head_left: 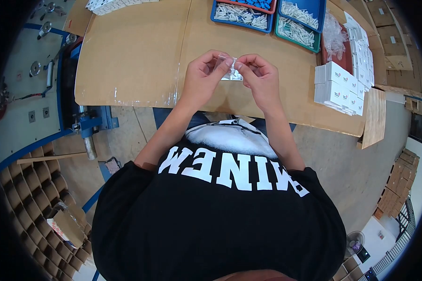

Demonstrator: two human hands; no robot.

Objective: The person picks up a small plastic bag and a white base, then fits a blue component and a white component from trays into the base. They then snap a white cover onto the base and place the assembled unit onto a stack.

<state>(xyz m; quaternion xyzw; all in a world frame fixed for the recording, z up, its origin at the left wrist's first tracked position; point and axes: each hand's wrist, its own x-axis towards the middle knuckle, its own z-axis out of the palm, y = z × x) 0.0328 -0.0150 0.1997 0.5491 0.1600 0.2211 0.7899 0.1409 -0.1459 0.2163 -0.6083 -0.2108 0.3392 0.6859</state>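
Above the table (140, 56) by its near edge, the left hand (202, 72) and right hand (262, 77) pinch a small clear bag (230, 71) between thumbs and fingers; uneven tugging could tear it, a slack pinch drop it.

We look through a single head-worn camera, forward and steeply down, from close above the shirt (220, 220); the left hand (202, 77) and right hand (261, 77) sit farther off, over the table (131, 56).
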